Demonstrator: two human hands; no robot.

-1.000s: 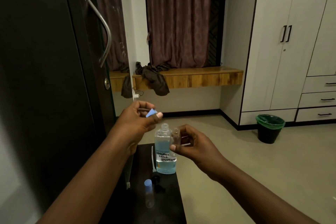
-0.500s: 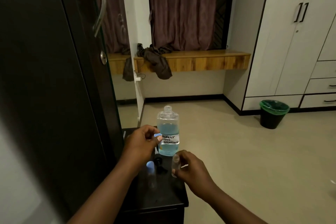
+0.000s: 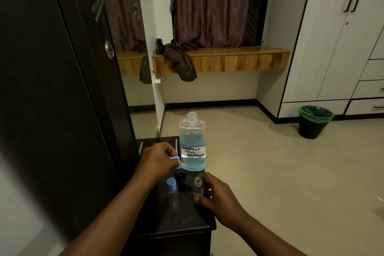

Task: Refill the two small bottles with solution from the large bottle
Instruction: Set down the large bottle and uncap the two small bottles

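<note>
L hand (image 3: 159, 160) is pinching a blue cap (image 3: 175, 159) w/ curled fingers, just beside the large bottle (image 3: 192, 143) standing uncapped on the dark table (image 3: 187, 222). R hand (image 3: 218, 195) is gripping an open small bottle (image 3: 198, 188) upright; capped small bottle (image 3: 172, 191) is standing near.

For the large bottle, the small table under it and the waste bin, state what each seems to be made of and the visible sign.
Large bottle: clear, glossy, probably plastic; the blue liquid shows through.
Small table: dark, smooth and faintly reflective, possibly laminated wood; not certain.
Waste bin: black, matte, likely plastic, with a thin green film liner folded over its rim.
</note>
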